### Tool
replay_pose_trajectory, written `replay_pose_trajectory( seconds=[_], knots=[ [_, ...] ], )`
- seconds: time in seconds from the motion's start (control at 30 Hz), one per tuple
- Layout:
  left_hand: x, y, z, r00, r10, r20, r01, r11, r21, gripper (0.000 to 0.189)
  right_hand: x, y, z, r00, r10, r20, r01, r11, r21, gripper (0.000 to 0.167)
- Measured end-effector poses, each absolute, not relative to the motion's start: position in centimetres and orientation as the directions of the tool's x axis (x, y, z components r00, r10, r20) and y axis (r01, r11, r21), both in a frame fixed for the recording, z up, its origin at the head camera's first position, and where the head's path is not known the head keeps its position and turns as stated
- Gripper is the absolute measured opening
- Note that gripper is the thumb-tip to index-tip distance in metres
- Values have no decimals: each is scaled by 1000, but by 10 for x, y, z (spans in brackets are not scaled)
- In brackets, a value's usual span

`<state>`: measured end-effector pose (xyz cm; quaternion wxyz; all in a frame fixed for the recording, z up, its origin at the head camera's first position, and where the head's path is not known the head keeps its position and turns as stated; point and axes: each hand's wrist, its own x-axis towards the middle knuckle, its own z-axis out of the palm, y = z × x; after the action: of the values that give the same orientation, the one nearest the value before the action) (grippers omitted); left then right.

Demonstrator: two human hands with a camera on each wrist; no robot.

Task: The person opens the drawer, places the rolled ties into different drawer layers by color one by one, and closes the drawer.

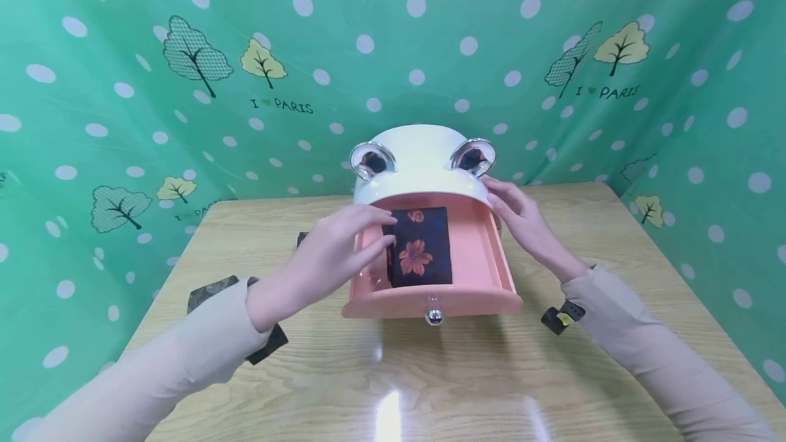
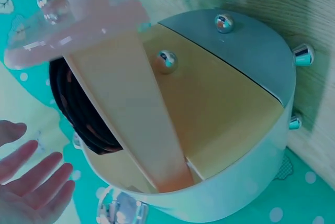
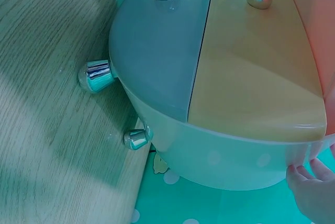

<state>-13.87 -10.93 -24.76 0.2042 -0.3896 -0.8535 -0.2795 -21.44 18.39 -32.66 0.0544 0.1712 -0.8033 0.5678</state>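
A white frog-shaped drawer box with two chrome-ringed eyes stands on the table, its pink top drawer pulled out. Inside the drawer, towards its left side, lies a folded dark cloth with orange flowers. My left hand is over the drawer's left edge; its fingertips overlap the cloth in the head view. From the left wrist, that hand shows spread fingers, apart from the cloth and holding nothing. Against the box's right side rest the fingertips of my right hand, also seen in the right wrist view.
Below the pink drawer are a yellow drawer and a blue-grey drawer, both closed, with round chrome knobs. Chrome feet support the box. A dark patterned piece shows beside the left sleeve. A green dotted curtain hangs behind the wooden table.
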Motion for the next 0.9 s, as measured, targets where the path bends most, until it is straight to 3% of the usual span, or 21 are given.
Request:
replay_pose_trajectory(
  seconds=[0.3,0.67,0.9],
  knots=[
    [-115,-115,-254,-482,484,731,862,410,297,16,-215,185,-328,-936,-211,280,-335,301,-893,40],
    [-81,-110,-274,-431,466,772,902,246,355,14,-215,185,-328,-940,-203,274,-328,316,-890,41],
    [-69,-106,-286,-312,422,851,949,181,258,14,-215,184,-327,-940,-204,274,-327,312,-892,41]
  ],
)
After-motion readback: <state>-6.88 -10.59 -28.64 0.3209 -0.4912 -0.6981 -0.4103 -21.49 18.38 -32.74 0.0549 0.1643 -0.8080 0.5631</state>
